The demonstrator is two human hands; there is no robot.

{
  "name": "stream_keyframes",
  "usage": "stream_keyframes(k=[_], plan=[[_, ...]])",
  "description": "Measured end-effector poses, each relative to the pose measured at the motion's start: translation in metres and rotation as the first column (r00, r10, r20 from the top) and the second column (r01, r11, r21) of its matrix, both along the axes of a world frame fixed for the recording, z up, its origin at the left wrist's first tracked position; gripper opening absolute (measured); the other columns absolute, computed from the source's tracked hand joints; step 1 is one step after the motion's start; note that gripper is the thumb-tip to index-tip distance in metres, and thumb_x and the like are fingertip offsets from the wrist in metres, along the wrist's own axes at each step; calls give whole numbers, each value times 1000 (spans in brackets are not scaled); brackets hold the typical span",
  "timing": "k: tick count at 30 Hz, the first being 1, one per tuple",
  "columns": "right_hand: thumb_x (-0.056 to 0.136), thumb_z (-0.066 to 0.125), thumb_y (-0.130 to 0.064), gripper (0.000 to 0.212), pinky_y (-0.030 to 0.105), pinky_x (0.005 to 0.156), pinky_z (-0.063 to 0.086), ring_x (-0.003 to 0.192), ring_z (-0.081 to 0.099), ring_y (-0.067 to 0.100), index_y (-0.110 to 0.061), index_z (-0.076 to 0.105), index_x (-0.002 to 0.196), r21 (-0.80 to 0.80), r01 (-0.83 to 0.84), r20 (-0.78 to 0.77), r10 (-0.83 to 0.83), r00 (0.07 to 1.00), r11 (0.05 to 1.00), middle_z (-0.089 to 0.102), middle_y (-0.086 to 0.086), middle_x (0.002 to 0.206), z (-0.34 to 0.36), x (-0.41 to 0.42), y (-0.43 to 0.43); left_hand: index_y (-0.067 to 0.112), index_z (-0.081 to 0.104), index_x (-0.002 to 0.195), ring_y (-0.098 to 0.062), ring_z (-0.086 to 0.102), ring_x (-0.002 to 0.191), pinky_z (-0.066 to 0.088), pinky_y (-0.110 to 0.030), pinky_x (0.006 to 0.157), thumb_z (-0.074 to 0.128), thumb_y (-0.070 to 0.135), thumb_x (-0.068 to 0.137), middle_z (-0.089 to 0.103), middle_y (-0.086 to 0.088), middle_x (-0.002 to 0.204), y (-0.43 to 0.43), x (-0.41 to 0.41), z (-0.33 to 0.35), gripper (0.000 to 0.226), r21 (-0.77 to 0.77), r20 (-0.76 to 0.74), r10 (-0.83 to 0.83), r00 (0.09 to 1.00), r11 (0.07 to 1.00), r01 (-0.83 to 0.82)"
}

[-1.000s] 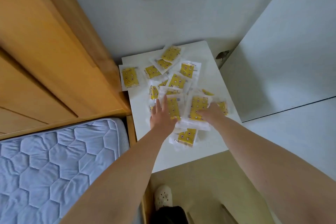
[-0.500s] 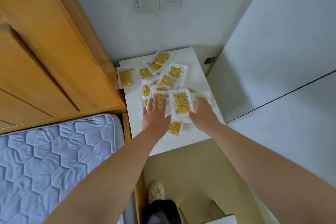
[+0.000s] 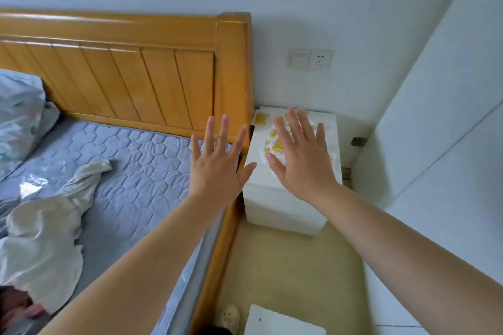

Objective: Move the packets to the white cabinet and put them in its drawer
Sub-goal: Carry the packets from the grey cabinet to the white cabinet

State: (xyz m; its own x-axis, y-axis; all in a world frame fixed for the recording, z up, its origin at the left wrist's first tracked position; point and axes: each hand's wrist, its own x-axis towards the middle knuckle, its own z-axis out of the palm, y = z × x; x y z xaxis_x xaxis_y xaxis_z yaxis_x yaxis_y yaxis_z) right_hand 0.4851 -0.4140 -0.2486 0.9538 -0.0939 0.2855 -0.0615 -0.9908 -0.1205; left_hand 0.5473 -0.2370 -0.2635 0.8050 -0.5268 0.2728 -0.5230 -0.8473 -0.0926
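Left hand (image 3: 217, 171): raised, fingers spread, grasping nothing.
Right hand (image 3: 302, 163): we note it splayed, empty, in front of small yellow-and-white plastic packets (image 3: 261, 119).
Obscured: packets blurred, probably atop boxy white cabinet (image 3: 283, 207).

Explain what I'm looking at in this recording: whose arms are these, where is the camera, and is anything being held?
There is no machine here. A person wears one wide-angle camera on the head, so you look forward and down along their own bare arms. The left hand and the right hand are both spread open and hold nothing. Yellow packets lie scattered on top of a white bedside cabinet, partly hidden behind the right hand. To the left are a bed's mattress and its wooden headboard.
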Motion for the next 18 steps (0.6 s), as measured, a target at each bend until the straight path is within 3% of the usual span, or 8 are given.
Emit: stream_keyframes(k=[3, 8, 15, 18], plan=[[93, 18, -55, 70, 56, 114, 13, 146, 13, 32, -14, 21, 150, 23, -127, 36, 126, 991, 992, 15, 14, 158, 30, -28, 60, 30, -10, 149, -31, -7, 147, 6, -55, 115, 8, 66, 89, -10, -5, 159, 63, -46, 34, 72, -21, 48, 123, 991, 992, -123], [94, 22, -54, 69, 58, 111, 17, 145, 16, 32, -12, 22, 149, 24, -351, 87, 348, 934, 936, 17, 14, 158, 63, -69, 175, 23, 10, 151, -34, 7, 147, 11, -57, 113, 19, 62, 91, 11, -11, 160, 187, -129, 76, 72, -58, 104, 320, 942, 947, -316], [96, 21, -54, 67, 59, 109, 24, 142, 24, 35, -9, 27, 146, -51, -628, 155, 627, 763, 777, 23, 17, 155, 89, -175, 363, 27, 4, 152, -28, -6, 148, 4, -55, 116, 13, 65, 89, 1, -7, 162, 359, -291, 96, 75, -91, 98, 624, 775, 781, -618], [93, 29, -50, 65, 60, 107, 27, 140, 30, 36, -8, 36, 143, -40, -726, 177, 720, 671, 687, 27, 19, 153, 93, -247, 452, 24, 17, 152, -32, 9, 147, 14, -56, 114, 20, 63, 90, 14, -9, 160, 440, -385, 97, 73, -85, 126, 720, 683, 693, -716]])
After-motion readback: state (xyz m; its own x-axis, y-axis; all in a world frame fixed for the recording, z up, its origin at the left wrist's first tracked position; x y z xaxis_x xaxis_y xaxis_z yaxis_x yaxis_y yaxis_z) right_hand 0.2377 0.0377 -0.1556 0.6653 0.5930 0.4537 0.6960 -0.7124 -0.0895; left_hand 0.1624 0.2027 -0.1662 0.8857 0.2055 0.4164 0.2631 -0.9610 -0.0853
